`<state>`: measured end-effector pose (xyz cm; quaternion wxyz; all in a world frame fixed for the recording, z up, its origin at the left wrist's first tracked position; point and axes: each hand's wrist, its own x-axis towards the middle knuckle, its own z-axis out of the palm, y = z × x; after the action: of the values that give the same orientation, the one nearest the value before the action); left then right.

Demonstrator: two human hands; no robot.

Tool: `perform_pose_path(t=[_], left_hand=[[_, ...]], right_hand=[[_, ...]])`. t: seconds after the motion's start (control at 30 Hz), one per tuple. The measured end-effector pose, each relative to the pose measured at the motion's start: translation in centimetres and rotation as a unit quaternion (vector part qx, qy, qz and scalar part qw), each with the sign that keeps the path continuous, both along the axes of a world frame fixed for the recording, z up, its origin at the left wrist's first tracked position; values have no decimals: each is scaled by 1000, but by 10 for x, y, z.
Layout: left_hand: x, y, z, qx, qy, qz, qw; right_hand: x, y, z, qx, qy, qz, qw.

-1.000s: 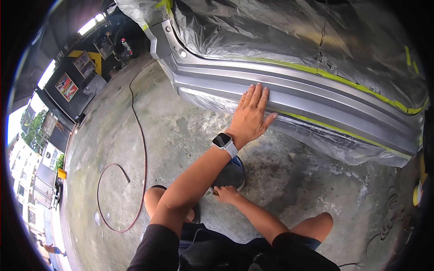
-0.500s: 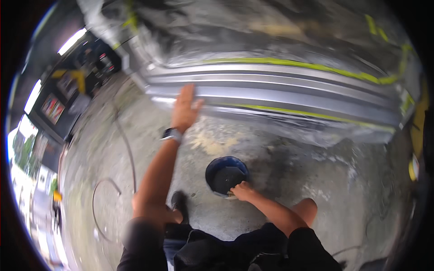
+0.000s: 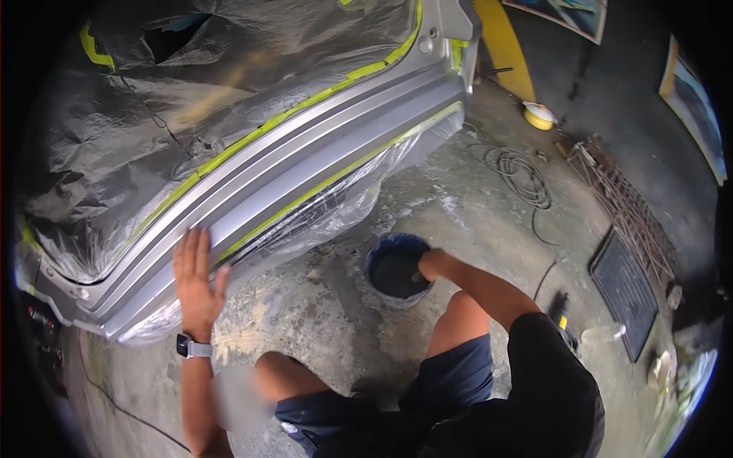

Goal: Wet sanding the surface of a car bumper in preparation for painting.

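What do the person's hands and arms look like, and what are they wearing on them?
The left hand and right hand are bare. On the left wrist is a smartwatch with a dark, rounded-square screen and a pale grey strap. The right arm has a plain black short sleeve; the left sleeve can't be seen.
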<state>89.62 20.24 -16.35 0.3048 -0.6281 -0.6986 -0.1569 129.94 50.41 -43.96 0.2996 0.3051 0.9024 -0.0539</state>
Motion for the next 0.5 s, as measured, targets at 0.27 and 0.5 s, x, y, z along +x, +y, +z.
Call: perform_pose_path(t=[0.27, 0.5], left_hand=[[69, 110, 31, -79, 20, -260, 962], [94, 181, 41, -115, 25, -345, 931]], right_hand=[[45, -8, 92, 27, -10, -242, 970], [72, -20, 162, 87, 66, -295, 949]])
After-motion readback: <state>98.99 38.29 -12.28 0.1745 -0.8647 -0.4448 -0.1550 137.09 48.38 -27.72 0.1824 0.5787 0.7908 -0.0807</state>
